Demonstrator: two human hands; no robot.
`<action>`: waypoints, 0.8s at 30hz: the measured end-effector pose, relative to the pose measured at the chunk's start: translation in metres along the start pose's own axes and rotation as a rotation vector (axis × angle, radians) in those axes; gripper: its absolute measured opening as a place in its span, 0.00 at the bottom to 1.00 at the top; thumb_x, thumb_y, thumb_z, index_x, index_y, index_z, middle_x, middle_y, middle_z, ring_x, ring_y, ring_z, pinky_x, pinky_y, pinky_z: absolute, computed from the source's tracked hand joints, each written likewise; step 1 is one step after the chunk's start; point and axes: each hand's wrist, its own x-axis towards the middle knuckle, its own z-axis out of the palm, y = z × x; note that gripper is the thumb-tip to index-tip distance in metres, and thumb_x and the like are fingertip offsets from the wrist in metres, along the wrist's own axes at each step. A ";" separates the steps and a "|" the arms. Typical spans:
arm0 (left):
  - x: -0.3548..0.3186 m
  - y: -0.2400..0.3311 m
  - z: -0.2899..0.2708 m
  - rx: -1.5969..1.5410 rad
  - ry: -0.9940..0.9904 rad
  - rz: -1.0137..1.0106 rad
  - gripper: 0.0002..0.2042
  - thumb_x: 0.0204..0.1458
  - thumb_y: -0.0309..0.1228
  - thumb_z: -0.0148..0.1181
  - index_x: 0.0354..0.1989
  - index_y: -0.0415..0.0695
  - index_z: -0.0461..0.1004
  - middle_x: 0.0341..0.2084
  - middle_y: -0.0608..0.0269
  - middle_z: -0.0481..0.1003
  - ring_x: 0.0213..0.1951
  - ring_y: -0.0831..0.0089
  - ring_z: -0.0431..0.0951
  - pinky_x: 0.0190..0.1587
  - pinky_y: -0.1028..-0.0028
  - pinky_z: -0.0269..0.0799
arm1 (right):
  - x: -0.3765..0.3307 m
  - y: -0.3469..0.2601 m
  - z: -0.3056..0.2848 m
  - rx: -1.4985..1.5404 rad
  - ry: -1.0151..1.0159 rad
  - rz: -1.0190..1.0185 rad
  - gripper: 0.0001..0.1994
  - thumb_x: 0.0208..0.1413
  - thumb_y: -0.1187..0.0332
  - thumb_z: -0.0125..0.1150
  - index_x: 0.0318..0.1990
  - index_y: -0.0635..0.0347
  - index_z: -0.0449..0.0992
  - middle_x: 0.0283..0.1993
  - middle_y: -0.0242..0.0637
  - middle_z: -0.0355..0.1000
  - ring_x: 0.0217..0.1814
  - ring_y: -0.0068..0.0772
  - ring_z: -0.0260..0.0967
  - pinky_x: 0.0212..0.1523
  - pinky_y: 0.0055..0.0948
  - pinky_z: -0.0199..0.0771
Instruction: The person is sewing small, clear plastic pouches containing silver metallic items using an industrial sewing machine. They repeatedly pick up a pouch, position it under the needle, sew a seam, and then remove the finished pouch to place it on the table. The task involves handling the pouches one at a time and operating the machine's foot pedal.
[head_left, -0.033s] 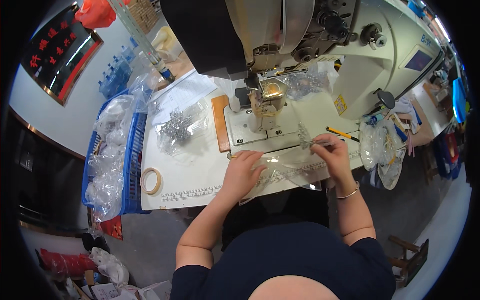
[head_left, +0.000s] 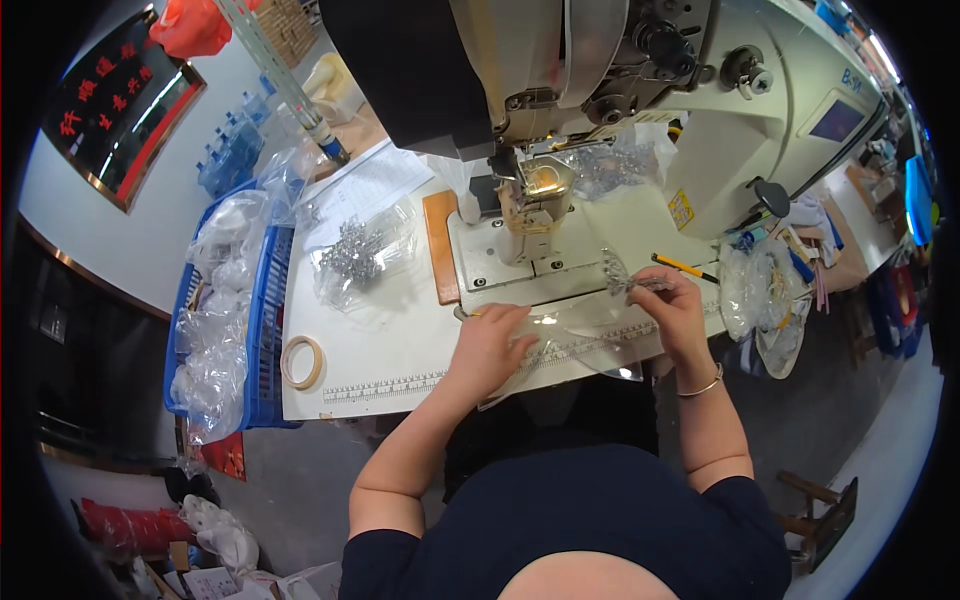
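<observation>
In front of the sewing machine [head_left: 560,120], a clear plastic sheet [head_left: 570,345] is pressed flat on the counter [head_left: 380,350] by the left hand [head_left: 490,345] while a small silvery piece [head_left: 618,275] is pinched by the right hand [head_left: 672,305], so positioning appears in hand and careful alignment under the needle seems called for next.

Bright, even light; sharp centre, edges bent and dark.

White worktable [head_left: 380,345], tape roll [head_left: 302,362], bagged parts [head_left: 362,252] (silvery), pencil [head_left: 684,267]
</observation>
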 end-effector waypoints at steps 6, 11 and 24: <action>0.022 0.013 -0.006 0.181 -0.253 -0.086 0.21 0.37 0.35 0.68 0.42 0.45 0.73 0.38 0.61 0.69 0.47 0.60 0.67 0.50 0.60 0.56 | -0.012 0.001 -0.024 0.059 0.046 0.041 0.08 0.49 0.78 0.60 0.38 0.62 0.75 0.33 0.30 0.71 0.32 0.18 0.66 0.35 0.17 0.68; 0.030 0.020 -0.005 0.192 -0.301 -0.050 0.15 0.40 0.33 0.64 0.39 0.46 0.73 0.32 0.63 0.68 0.42 0.62 0.70 0.47 0.64 0.58 | -0.016 0.011 -0.039 0.127 0.098 0.032 0.09 0.49 0.77 0.59 0.40 0.62 0.74 0.34 0.32 0.72 0.33 0.20 0.67 0.35 0.20 0.70; -0.022 0.028 -0.051 0.046 -0.243 0.317 0.07 0.44 0.24 0.56 0.32 0.49 0.74 0.32 0.68 0.75 0.38 0.69 0.75 0.42 0.70 0.66 | -0.012 0.009 -0.060 -0.164 0.218 -0.069 0.08 0.50 0.75 0.60 0.39 0.60 0.75 0.26 0.22 0.63 0.26 0.11 0.56 0.28 0.14 0.56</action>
